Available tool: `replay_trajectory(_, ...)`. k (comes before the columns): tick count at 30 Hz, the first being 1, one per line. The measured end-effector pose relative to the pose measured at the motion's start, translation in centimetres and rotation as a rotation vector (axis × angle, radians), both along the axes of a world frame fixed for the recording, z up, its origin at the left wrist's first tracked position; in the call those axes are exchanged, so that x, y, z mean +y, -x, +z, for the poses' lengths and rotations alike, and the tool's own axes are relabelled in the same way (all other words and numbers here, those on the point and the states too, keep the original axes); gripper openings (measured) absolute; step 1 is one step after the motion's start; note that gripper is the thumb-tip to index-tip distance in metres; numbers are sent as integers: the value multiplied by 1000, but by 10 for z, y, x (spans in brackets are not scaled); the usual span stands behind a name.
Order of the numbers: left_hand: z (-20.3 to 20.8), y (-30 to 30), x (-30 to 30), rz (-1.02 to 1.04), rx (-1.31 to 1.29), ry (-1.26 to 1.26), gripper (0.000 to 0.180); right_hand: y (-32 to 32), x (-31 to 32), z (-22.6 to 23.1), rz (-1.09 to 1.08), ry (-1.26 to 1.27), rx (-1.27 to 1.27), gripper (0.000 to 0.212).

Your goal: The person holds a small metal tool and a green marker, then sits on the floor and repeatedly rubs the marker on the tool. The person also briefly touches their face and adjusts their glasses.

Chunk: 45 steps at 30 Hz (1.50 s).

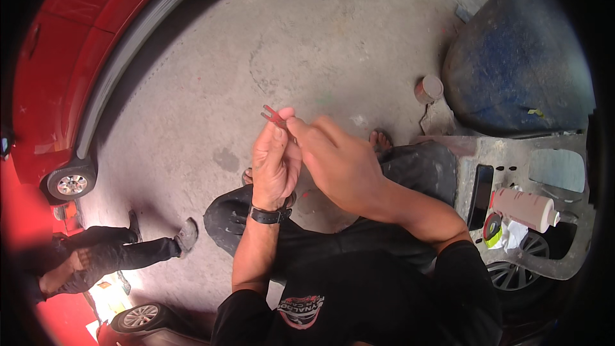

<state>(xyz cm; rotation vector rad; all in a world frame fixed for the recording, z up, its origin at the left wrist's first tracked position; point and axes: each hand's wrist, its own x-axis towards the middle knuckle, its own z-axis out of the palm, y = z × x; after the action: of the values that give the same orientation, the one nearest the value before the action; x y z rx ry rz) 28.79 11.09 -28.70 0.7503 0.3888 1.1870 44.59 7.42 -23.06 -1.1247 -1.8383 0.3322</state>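
A small red forked piece (274,115) with two short prongs sticks up between my fingertips, over the floor in front of my lap. My left hand (274,170), with a black wristwatch (269,216) on its wrist, pinches the piece between thumb and fingers. Against its lower end press the curled fingers of my right hand (339,163), which comes across from the right with its back toward me. That hand is slightly smeared by motion, and its own fingers hide whatever is in its grip.
A red car (70,57) stands at the left, near another person's legs (141,250). To my right, a grey panel (461,147) carries a phone (480,197), a bottle (522,208) and a tape measure (492,229). A tin can (429,90) sits by a large blue drum (512,57).
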Motion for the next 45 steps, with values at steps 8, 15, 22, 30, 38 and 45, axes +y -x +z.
replay_trajectory(8,-1,0,1,-52,-88,-11,36,-1,-1,5,14,15,-6,45)
replay_trajectory(15,1,-4,-2,-18,-63,-3,36,-2,-2,9,14,59,-18,44)
replay_trajectory(22,-2,-4,-3,7,-48,40,37,-3,-1,7,27,43,-12,44)
replay_trajectory(30,-6,0,-4,9,72,44,37,-6,-5,11,-2,62,-106,46)
replay_trajectory(38,-7,3,-2,-17,144,4,37,3,-4,5,-72,33,-160,45)
replay_trajectory(45,-2,1,-2,16,51,35,36,1,-7,5,-33,21,-153,50)
